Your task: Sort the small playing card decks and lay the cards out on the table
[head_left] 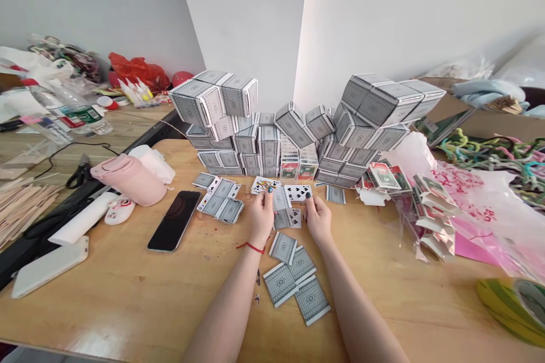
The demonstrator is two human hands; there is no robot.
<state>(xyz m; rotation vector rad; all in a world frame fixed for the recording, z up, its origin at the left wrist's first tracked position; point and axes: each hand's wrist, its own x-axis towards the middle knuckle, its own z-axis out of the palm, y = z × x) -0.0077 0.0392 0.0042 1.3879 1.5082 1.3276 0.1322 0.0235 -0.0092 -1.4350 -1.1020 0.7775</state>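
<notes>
Touching playing card edges [280, 198] | left hand [260, 218], right hand [318, 219] | (phone [174, 221] lies left)

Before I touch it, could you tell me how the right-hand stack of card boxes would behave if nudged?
The stack of card boxes would probably tip easily, since its top tier sits tilted and overhanging. It is likely light for its size, as the boxes look hollow, folded from playing cards.

The left wrist [252, 241] wears a red string [250, 247]; fingernails [269, 189] are dark teal.
</notes>
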